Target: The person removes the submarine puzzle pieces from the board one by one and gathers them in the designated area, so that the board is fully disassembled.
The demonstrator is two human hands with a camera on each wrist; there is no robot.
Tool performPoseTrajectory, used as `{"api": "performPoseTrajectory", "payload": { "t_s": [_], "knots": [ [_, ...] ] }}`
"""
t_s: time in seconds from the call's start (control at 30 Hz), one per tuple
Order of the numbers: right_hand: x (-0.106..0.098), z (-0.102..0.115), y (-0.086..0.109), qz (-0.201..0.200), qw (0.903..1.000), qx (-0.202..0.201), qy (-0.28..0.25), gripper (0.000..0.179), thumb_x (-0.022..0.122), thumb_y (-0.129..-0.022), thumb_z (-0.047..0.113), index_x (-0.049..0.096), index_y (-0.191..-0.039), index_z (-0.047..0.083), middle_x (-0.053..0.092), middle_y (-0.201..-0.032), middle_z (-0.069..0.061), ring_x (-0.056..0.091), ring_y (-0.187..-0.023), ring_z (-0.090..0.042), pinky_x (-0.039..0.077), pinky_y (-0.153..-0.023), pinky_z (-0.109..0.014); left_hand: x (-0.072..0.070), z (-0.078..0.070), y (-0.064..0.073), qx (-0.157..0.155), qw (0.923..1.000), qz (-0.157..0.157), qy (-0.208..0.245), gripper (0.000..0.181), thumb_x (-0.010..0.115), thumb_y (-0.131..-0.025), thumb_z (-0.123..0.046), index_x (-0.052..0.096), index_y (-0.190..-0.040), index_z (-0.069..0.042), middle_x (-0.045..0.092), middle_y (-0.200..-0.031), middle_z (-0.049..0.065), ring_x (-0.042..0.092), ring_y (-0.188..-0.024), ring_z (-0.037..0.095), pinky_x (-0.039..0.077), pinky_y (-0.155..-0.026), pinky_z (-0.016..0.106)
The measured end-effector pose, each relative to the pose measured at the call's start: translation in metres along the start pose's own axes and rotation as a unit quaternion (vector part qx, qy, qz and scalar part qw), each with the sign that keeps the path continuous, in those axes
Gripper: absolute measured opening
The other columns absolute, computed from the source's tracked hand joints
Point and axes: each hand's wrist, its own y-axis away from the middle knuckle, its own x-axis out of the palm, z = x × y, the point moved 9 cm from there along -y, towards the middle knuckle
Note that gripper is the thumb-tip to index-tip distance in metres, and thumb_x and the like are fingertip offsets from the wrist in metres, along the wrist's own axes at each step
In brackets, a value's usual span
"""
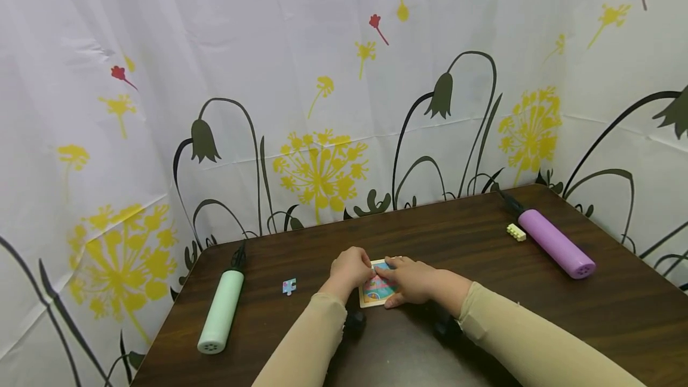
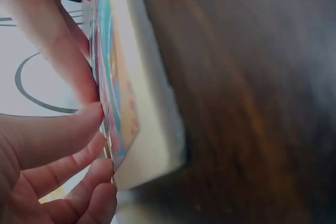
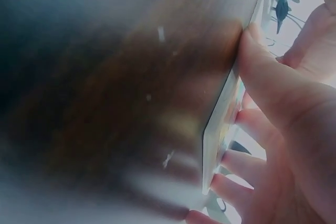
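Note:
A small jigsaw puzzle board [image 1: 376, 300] with a cream border and a colorful picture lies on the dark wooden table, between both hands. At its left side, my left hand [image 1: 348, 267] holds the board with bent fingers, the thumb [image 2: 63, 135] on the picture and other fingertips [image 2: 102, 171] at the edge. My right hand [image 1: 411, 279] rests over the right side, fingers spread and fairly straight. Its thumb [image 3: 257, 61] touches the near border; several fingertips touch the board's right part. A loose puzzle piece [image 1: 289, 286], pale blue and purple, lies to the left.
Toward the left table edge lies a mint-green hand pump [image 1: 221, 312] with a black nozzle. A purple pump [image 1: 556, 243] lies on the right, with a pale yellow toy brick [image 1: 516, 232] beside it. Behind the table hangs a floral curtain [image 1: 322, 76].

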Motion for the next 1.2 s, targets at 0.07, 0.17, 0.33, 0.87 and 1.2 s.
{"api": "performPoseTrajectory", "payload": {
  "t_s": [0.07,0.17,0.33,0.87,1.2],
  "knots": [
    [0.000,-0.002,0.001,0.001,1.0000,-0.002,-0.004,0.084,0.071,-0.083,0.055,0.041,-0.152,0.017,0.031,-0.157,-0.014,0.028,-0.142,-0.034,0.032,-0.107,-0.054,0.001,0.000,0.000,-0.002,1.0000,-0.004,0.001,0.017,0.080,-0.079,-0.016,0.063,-0.075,-0.013,0.059,-0.070,-0.003,0.053,-0.067,0.018,0.042,-0.079,0.043],
    [0.002,-0.007,0.003,0.005,1.0000,0.000,0.000,0.087,0.070,-0.085,0.055,0.037,-0.153,0.012,0.029,-0.158,-0.012,0.026,-0.144,-0.030,0.030,-0.109,-0.051,0.002,0.000,0.000,-0.005,1.0000,-0.001,0.008,0.020,0.081,-0.080,-0.016,0.062,-0.073,-0.013,0.058,-0.067,-0.002,0.053,-0.065,0.018,0.042,-0.077,0.042],
    [0.002,-0.016,0.011,0.008,0.9998,0.004,0.017,0.086,0.068,-0.087,0.054,0.037,-0.152,0.007,0.029,-0.158,-0.010,0.027,-0.144,-0.025,0.031,-0.109,-0.048,0.003,0.000,-0.001,-0.011,0.9999,0.008,0.008,0.021,0.081,-0.080,-0.017,0.062,-0.072,-0.012,0.058,-0.066,0.000,0.053,-0.065,0.019,0.041,-0.075,0.041],
    [0.001,-0.019,0.016,0.006,0.9998,0.002,0.020,0.083,0.068,-0.088,0.053,0.038,-0.152,0.008,0.032,-0.157,-0.010,0.033,-0.141,-0.029,0.031,-0.109,-0.048,0.006,-0.001,-0.002,-0.014,0.9996,-0.005,0.023,0.028,0.084,-0.079,-0.022,0.057,-0.075,-0.012,0.056,-0.071,-0.001,0.053,-0.070,0.018,0.041,-0.081,0.042],
    [0.002,-0.021,0.014,0.010,0.9997,0.021,0.008,0.084,0.069,-0.087,0.052,0.038,-0.153,0.011,0.030,-0.158,-0.007,0.032,-0.142,-0.028,0.031,-0.109,-0.048,0.004,0.003,-0.001,-0.021,0.9943,-0.006,0.104,0.017,0.072,-0.086,-0.013,0.061,-0.074,-0.008,0.057,-0.069,0.003,0.053,-0.062,0.019,0.043,-0.057,0.032]
  ]
}}
